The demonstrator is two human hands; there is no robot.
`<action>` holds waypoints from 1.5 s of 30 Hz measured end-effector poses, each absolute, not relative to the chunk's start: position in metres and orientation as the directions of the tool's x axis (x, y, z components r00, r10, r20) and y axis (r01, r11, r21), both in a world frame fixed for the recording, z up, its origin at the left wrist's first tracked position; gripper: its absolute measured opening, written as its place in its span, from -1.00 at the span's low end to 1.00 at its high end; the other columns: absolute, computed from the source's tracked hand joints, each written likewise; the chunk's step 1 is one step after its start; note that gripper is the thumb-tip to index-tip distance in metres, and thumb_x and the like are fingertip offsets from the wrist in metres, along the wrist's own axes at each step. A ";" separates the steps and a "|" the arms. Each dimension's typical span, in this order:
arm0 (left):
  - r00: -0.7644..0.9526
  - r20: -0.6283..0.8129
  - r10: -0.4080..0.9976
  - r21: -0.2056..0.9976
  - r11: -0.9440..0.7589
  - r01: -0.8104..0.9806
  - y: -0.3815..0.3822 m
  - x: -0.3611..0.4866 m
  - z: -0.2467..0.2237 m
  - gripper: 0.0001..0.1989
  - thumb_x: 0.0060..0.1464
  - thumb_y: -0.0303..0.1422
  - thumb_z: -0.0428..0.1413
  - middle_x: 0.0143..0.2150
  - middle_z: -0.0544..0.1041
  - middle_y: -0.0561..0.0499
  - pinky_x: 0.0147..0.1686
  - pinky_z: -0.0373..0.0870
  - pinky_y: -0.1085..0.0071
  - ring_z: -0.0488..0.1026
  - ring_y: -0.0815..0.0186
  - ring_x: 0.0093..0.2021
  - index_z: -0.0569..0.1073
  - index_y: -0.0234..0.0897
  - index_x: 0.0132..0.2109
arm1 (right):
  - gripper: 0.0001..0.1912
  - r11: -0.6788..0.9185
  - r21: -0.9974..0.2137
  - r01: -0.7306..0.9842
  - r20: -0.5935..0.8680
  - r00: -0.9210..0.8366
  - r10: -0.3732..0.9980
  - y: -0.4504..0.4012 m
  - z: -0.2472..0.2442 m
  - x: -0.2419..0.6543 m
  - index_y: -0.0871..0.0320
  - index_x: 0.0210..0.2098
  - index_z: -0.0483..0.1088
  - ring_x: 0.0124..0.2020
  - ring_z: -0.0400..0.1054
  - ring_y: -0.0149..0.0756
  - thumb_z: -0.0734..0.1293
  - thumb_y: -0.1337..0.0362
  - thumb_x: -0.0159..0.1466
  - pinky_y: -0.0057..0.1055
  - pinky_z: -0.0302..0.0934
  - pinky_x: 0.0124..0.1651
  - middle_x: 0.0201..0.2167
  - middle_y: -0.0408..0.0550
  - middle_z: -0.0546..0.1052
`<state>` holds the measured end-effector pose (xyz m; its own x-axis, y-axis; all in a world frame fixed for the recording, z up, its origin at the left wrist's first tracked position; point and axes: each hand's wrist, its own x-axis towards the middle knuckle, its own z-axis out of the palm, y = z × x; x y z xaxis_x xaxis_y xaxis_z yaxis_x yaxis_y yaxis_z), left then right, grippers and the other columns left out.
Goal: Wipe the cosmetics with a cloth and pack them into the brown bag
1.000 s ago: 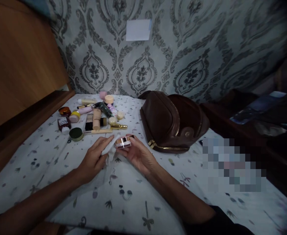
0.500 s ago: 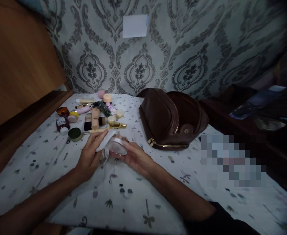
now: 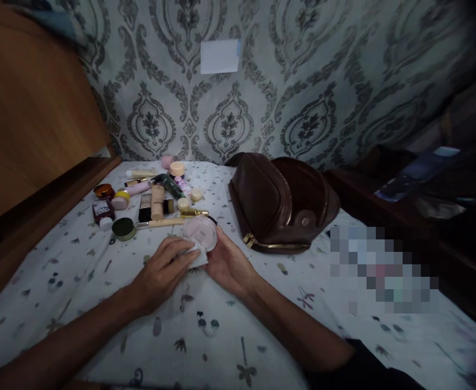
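My right hand grips a round, clear-lidded powder compact by its right side, the lid facing me. My left hand is closed on a white wipe and presses it to the compact's lower edge. Just beyond the compact lie a makeup brush with a pale handle and a gold lipstick tube. A round dark-green tin sits by the brush's left end.
Several cosmetics, among them a beige tube and a dark red bottle, lie at the back left. An unzipped brown leather bag stands right of them on the patterned cloth. A wooden panel borders the left side.
The compact has tipped so its round face shows more fully toward me. My left hand with the wipe has moved from its upper left side to its lower edge.
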<state>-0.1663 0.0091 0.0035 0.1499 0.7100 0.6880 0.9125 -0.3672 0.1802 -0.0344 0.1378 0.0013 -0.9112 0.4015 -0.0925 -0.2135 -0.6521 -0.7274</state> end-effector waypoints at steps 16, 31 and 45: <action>-0.204 0.530 0.823 0.564 -0.162 0.810 0.012 -0.183 0.005 -0.76 0.25 -0.34 0.05 -0.02 0.44 -0.10 0.04 0.38 0.23 0.40 0.15 0.04 0.38 -0.23 0.05 | -0.53 -0.551 -0.760 -0.344 -0.084 -0.789 0.609 0.136 -0.002 -0.033 0.08 -0.13 0.46 -0.19 0.49 -0.35 0.59 0.22 -0.02 -0.40 0.32 -0.06 -0.23 -0.14 0.59; -0.097 0.640 0.762 0.323 -0.152 0.934 0.011 -0.179 -0.002 -0.81 0.27 -0.40 0.05 -0.11 0.39 -0.04 -0.07 0.45 0.37 0.43 0.26 -0.08 0.36 -0.23 0.02 | -0.63 -0.567 -0.767 -0.300 -0.035 -0.863 0.504 0.135 0.006 -0.035 0.19 -0.19 0.52 -0.24 0.52 -0.27 0.54 0.21 0.03 -0.35 0.39 -0.11 -0.25 -0.05 0.62; -0.091 0.667 0.739 0.239 -0.096 0.966 0.016 -0.195 -0.015 -0.71 0.28 -0.08 -0.03 -0.13 0.51 0.00 -0.19 0.50 0.37 0.53 0.22 -0.14 0.40 -0.16 -0.06 | -0.53 -0.184 -0.929 -0.321 0.104 -0.705 0.702 0.172 0.040 0.007 0.12 -0.19 0.38 -0.37 0.37 -0.44 0.55 0.16 -0.03 -0.51 0.27 -0.29 -0.36 -0.21 0.52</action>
